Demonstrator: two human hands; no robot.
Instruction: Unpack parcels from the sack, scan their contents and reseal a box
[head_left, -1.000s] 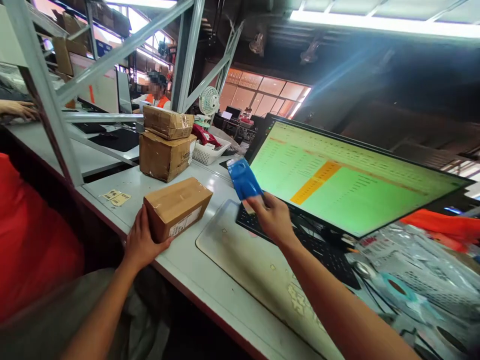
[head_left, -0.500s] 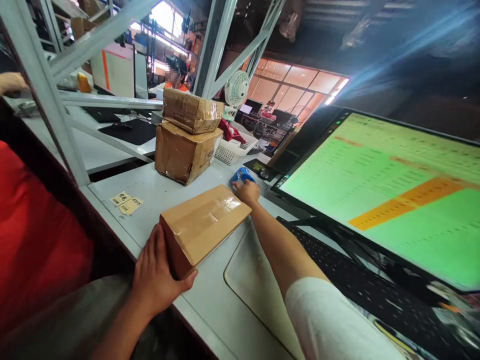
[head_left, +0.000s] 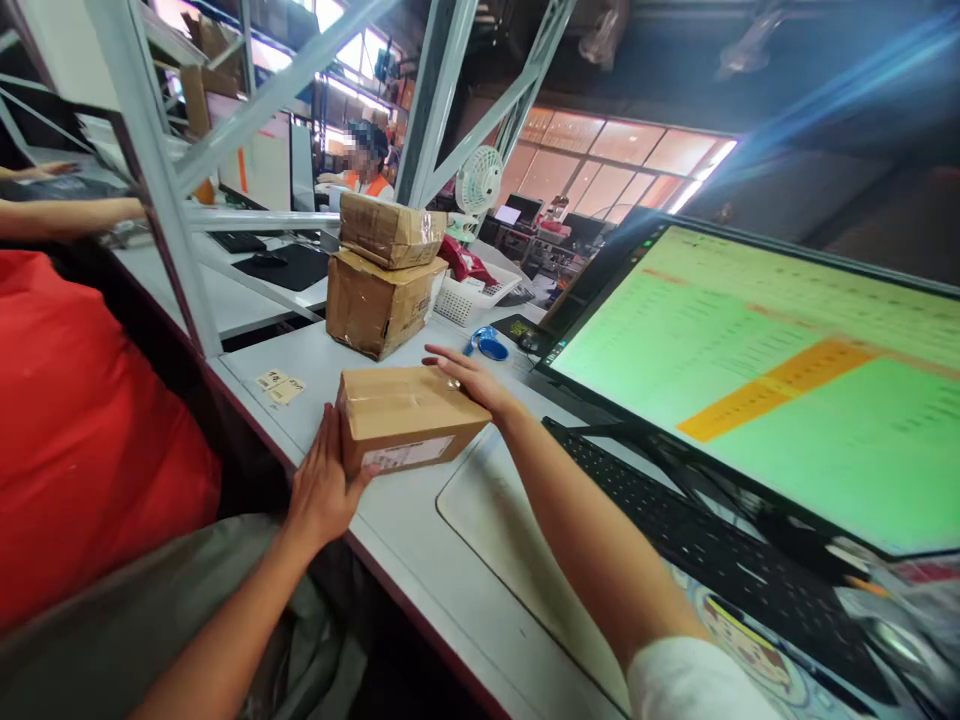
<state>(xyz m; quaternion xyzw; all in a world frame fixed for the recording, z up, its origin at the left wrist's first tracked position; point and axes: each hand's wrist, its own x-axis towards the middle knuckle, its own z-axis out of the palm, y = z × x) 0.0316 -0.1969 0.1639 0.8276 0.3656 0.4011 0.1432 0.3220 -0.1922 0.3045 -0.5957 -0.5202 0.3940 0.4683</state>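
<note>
A brown cardboard box, its top seam taped and a white label on the near side, sits at the desk's edge. My left hand grips its left end, fingers along the end face and thumb at the lower near side. Over the box's right far corner lies my right hand, its fingers stretched out and touching the box. Just beyond that hand, a blue tape dispenser rests on the desk, apart from my fingers.
Two stacked taped cartons and a white basket stand farther back. Paper tags lie left. On the right are a keyboard, a monitor and a desk mat. A metal post rises left, near a co-worker's arm.
My right hand has let go of the blue tape dispenser and come back onto the box. The box has turned, so its labelled side now shows. My left hand stays at its left end.
</note>
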